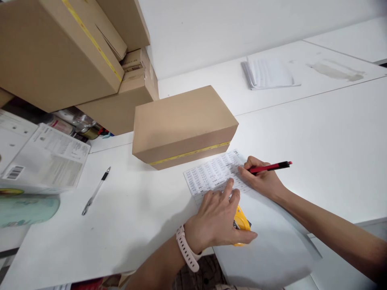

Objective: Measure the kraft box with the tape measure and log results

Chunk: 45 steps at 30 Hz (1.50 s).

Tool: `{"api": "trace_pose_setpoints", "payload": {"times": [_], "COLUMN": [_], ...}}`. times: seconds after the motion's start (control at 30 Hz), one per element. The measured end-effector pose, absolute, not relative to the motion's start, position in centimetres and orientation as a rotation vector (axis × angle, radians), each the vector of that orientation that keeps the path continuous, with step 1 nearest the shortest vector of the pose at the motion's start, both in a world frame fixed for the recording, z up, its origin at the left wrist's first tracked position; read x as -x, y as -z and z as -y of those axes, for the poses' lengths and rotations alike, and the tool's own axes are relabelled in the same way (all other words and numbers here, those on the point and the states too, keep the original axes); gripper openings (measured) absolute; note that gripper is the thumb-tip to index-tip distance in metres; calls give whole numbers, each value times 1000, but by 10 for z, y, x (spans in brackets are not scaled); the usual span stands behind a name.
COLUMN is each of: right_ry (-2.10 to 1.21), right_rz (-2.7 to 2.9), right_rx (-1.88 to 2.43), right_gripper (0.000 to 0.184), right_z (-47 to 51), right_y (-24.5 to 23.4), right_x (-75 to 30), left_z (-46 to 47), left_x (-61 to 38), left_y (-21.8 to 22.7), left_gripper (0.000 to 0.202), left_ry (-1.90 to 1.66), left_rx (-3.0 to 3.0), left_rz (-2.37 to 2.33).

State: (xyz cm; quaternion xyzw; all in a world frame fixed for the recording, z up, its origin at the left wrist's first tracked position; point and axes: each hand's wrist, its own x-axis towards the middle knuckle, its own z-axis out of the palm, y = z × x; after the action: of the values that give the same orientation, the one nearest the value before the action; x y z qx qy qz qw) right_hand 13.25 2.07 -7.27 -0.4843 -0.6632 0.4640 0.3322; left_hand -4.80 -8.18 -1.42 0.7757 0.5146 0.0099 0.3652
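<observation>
My right hand [263, 177] is closed around a red and black pen [269, 167], whose tip end is low over the upper right part of a sheet of paper [208, 177] filled with rows of handwriting. Across the lower part of that sheet lies my left hand [216, 217], its index finger touching the writing. Between its thumb and fingers is a yellow tape measure [242, 223], partly covered by the hand. A closed cardboard box [184, 121] with a yellow tape strip along its side stands just beyond the paper.
On the white table [133, 225] a clear pen with a black grip [96, 191] lies to the left. Large cardboard boxes [60, 52] are stacked at the back left, above a white printed package [51, 157]. A stack of papers [270, 73] sits near the wall.
</observation>
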Motion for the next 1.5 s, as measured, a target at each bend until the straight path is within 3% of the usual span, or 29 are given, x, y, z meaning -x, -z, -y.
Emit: {"api": "trace_pose_setpoints", "payload": {"times": [0.8, 0.93, 1.1, 1.23, 1.37, 1.43, 1.5], "right_ry": [-1165, -998, -586, -300, -79, -99, -375], "right_rz": [1751, 1763, 1986, 2226, 2157, 2083, 2061], "right_rx": [1263, 1309, 1267, 1188, 1192, 1172, 1138], "right_gripper": [36, 34, 10, 32, 38, 33, 26], "right_z": [-22, -25, -15, -3, 5, 13, 26], "right_y": [75, 70, 67, 78, 83, 75, 60], "right_x": [-132, -138, -168, -190, -191, -181, -166], "left_z": [80, 81, 82, 95, 121, 133, 141], "left_x": [48, 49, 52, 50, 45, 45, 48], "left_y": [12, 12, 12, 9, 13, 19, 23], "left_gripper": [96, 96, 96, 106, 104, 93, 84], "left_ry": [14, -2, -68, -133, -176, -253, -401], "left_rx": [-1958, -1951, -1946, -1930, -1954, -1943, -1897], "left_rz": [-1304, -1301, -1311, -1374, -1465, -1508, -1507]}}
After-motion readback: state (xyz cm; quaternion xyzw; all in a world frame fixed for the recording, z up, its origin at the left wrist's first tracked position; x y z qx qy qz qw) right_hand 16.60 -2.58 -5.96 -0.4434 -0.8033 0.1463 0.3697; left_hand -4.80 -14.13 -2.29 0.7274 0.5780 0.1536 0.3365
